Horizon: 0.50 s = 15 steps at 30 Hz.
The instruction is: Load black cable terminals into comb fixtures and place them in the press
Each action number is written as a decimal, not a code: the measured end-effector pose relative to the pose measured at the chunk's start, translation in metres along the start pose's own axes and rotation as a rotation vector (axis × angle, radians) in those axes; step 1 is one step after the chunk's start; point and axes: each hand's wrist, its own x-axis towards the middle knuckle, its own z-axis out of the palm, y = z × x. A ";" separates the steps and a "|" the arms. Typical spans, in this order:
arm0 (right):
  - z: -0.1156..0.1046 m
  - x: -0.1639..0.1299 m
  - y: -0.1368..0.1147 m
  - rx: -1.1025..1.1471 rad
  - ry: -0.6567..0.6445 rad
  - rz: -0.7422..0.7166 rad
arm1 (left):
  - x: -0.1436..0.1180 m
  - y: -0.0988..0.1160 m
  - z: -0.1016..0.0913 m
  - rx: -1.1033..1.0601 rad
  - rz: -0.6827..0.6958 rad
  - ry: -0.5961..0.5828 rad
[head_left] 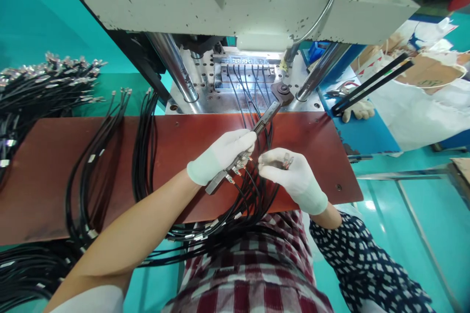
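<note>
My left hand [229, 154], in a white glove, is closed around a long narrow metal bar [267, 118] held at a slant over the board. Several cable ends with small metal connectors [235, 168] lie along the bar beneath my fingers. To its right my gloved right hand [290, 173] is closed, with a small shiny connector [287, 160] showing at its curled fingers; whether a cable is attached is hidden. Black cables [253, 188] hang below both hands towards my lap. Behind them, more black cables run into a metal mould [244, 71] on the press bed.
A reddish-brown board [301, 142] spans the front of the press. Steel columns [176, 71] flank the mould under a pale press beam [220, 5]. Bundles of black cables [143, 146] lie left. On the blue surface at right are scissors [343, 89] and a spare glove [359, 110].
</note>
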 end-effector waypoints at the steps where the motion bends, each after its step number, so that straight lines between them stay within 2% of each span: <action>1: 0.001 -0.001 -0.001 -0.015 -0.003 -0.011 | 0.000 0.000 0.000 -0.002 -0.002 -0.009; 8: 0.005 0.001 -0.008 -0.143 0.072 0.012 | 0.002 0.000 -0.002 -0.004 -0.012 -0.042; 12: 0.006 0.010 -0.014 -0.270 -0.082 -0.026 | 0.003 -0.001 -0.003 0.011 -0.015 -0.087; 15: 0.003 0.013 -0.019 -0.260 -0.207 -0.016 | 0.003 -0.001 -0.003 0.043 0.015 -0.120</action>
